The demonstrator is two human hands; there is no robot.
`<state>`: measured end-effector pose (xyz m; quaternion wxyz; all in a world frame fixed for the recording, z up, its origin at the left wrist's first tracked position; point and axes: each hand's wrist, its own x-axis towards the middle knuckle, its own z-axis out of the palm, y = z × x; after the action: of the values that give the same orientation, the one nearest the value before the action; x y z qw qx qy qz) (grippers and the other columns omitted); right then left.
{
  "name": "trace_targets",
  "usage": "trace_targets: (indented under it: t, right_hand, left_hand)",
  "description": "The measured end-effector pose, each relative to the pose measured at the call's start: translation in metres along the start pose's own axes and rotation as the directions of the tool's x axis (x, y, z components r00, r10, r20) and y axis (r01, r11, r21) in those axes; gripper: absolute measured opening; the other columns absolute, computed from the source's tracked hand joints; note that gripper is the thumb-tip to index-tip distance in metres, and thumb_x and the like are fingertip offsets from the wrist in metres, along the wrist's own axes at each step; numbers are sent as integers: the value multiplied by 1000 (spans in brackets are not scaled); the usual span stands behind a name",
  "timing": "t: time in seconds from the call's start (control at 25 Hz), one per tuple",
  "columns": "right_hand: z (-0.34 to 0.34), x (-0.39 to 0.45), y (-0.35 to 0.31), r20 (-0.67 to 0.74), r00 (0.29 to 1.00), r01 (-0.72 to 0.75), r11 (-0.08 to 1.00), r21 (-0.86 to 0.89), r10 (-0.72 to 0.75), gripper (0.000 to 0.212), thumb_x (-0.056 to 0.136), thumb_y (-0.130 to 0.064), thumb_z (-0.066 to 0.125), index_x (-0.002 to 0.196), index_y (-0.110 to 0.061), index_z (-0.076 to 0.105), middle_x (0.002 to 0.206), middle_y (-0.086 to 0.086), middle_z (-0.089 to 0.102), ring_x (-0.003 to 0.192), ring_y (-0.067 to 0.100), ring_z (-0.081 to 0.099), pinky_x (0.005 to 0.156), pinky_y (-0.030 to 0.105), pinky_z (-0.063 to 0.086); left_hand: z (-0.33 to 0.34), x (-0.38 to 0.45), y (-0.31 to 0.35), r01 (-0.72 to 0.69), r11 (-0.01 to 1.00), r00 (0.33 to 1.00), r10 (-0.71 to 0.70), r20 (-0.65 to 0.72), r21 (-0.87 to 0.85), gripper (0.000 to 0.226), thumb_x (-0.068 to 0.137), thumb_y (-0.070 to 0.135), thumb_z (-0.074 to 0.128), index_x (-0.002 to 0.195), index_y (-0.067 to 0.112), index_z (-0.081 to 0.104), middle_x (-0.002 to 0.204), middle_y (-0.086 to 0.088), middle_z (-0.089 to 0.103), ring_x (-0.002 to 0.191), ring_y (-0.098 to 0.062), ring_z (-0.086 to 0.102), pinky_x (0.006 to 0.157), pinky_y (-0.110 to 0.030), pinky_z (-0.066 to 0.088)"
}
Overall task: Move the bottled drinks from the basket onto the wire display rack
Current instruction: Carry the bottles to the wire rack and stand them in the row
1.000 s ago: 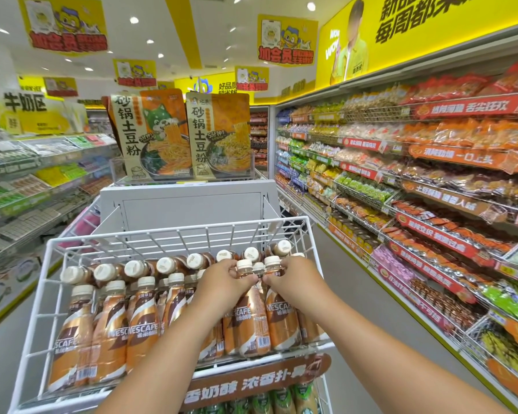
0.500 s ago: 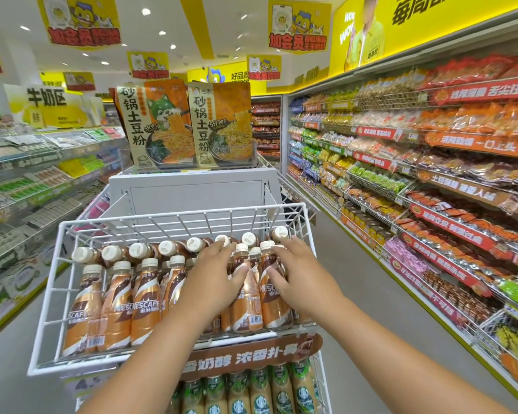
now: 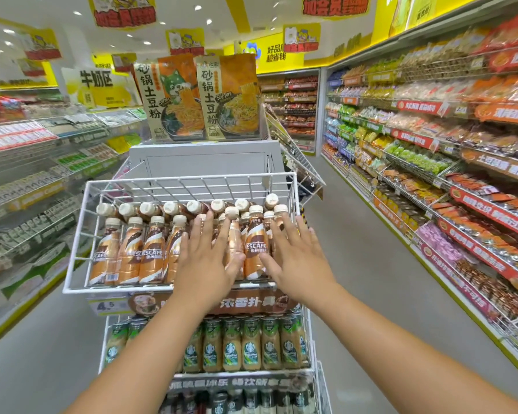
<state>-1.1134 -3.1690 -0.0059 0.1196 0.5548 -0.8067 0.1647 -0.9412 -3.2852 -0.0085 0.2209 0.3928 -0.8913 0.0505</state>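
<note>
In the middle of the frame stands a white wire display rack (image 3: 75, 234). Its top shelf is full of brown bottled drinks (image 3: 153, 252) with cream caps. They stand in rows, side by side, touching each other. Some at the back lean a little, so their caps tip toward the far wall of the shelf.

Two bare arms reach up from the bottom of the frame. The left hand (image 3: 204, 258) is spread flat, with its fingers (image 3: 196, 231) straight and apart. It lies against the fronts of the bottles in the middle of the shelf. It is not holding any bottle. The right hand (image 3: 296, 258) is spread flat too, fingers straight, at the right end of the row. Its thumb touches the side of a bottle. You can see one bottle (image 3: 256, 249) between the two hands.

Below the top shelf is a brown sign strip (image 3: 251, 303) and a price tag (image 3: 109, 306) at its left. Under that is a shelf of green and tan bottles (image 3: 251, 345). More bottles sit on a lower shelf, but they are blurry.

Behind the rack, in the upper middle, stand two big orange noodle packs (image 3: 201, 97). Store shelves (image 3: 431, 144) full of snack bags run along the right side. More shelves run along the left side.
</note>
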Motion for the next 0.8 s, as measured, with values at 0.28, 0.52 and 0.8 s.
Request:
trace_targets:
  t: [0.28, 0.52, 0.8]
  right_hand:
    - [-16, -60, 17, 9, 997, -72, 996, 51, 72, 76, 103, -62, 28, 164, -26, 3, 172, 1, -13, 157, 25, -18, 129, 49, 0]
    - [-44, -130, 12, -58, 975, -215, 976, 15, 216, 75, 104, -61, 29, 164, -26, 2, 172, 2, -12, 158, 25, -14, 128, 48, 2]
    - [-80, -251, -14, -126, 889, -448, 893, -40, 441, 76, 103, -62, 31, 164, -26, 4, 172, 1, -9, 158, 25, -13, 128, 46, -1]
  left_hand:
    - [-12, -50, 26, -27, 1000, 999, 27, 46, 1, 79, 100, 68, 22, 158, 38, -21, 168, -2, -23, 155, -23, -22, 127, -49, -5]
    - [-25, -84, 44, -108, 994, 994, 108, -29, -28, 81, 96, 73, 13, 161, 33, -15, 169, -6, -23, 156, -28, -21, 127, -53, -2]
    - [-45, -140, 93, -382, 905, 924, 380, -52, -185, 77, 99, 69, 24, 163, 30, 5, 172, -8, -9, 158, -27, -11, 128, -51, 0]
